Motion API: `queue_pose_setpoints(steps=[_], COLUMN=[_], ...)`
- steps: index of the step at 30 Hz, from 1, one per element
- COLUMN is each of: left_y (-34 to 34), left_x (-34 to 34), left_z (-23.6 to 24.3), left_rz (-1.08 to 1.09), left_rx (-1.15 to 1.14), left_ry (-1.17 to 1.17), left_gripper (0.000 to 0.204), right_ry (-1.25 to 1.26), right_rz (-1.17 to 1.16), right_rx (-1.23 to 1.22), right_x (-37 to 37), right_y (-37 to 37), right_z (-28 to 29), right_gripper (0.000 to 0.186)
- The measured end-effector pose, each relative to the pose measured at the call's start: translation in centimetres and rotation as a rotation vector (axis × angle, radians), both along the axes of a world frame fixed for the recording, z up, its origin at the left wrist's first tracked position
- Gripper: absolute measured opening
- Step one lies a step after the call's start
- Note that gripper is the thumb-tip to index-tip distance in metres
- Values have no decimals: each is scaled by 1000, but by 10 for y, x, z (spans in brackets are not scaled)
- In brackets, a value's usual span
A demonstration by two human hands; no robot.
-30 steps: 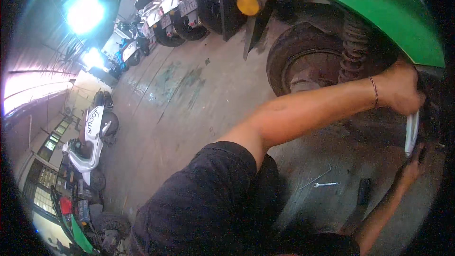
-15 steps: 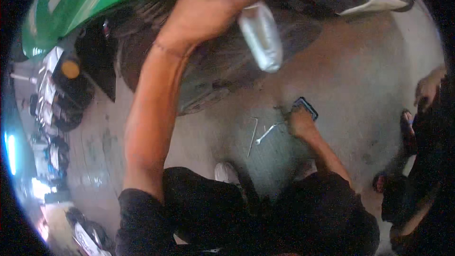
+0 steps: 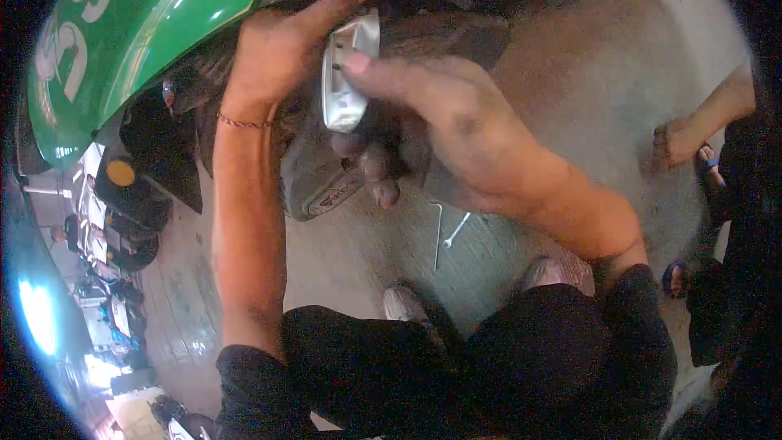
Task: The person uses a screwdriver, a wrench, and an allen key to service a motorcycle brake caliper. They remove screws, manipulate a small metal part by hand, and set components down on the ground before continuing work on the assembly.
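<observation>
A silver, elongated metal part with a recess and small dark holes hangs upright below the dark underside of a green-panelled vehicle. My left hand is closed on its upper end, thumb pointing up and right. My right hand reaches across from the right, and its thumb tip lies against the recess. Its other fingers curl below the part in shadow; anything inside them is hidden. On the floor beneath are an L-shaped hex key and a spanner, side by side.
A tyre stands behind the metal part. At the right, another person's hand and sandalled foot are close by. Parked motorcycles line the left. My shoes are just below the tools.
My right hand has risen from the floor, where it was at a dark rectangular object, up to the metal part. My left hand and the part have shifted left in view.
</observation>
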State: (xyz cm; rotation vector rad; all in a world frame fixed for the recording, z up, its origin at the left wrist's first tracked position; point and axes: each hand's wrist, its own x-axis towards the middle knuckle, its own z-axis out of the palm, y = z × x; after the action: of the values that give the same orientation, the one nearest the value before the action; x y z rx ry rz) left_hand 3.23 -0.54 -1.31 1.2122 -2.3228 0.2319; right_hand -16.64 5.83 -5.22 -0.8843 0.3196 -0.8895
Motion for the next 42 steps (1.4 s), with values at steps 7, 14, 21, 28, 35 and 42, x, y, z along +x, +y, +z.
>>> queue_pose_setpoints(steps=[7,14,21,28,35,42], left_y=[0,3,13,17,5,6], left_x=[-8,-12,-1,-21,7,-14], left_z=[-1,3,15,16,9,4], left_rz=[100,68,91,105,-83,100], left_rx=[162,298,242,365,210,180], left_ry=[23,202,-71,-24,24,-80], left_gripper=[32,33,33,35,35,39], right_ry=[-7,-76,-43,-99,-78,-125], right_rz=[-43,3,-26,13,-2,19], right_rx=[8,81,36,87,97,152], right_x=[2,3,6,5,6,4], right_y=[-3,1,5,4,4,2], right_z=[-3,7,5,3,4,3], right_gripper=[31,29,29,30,28,26])
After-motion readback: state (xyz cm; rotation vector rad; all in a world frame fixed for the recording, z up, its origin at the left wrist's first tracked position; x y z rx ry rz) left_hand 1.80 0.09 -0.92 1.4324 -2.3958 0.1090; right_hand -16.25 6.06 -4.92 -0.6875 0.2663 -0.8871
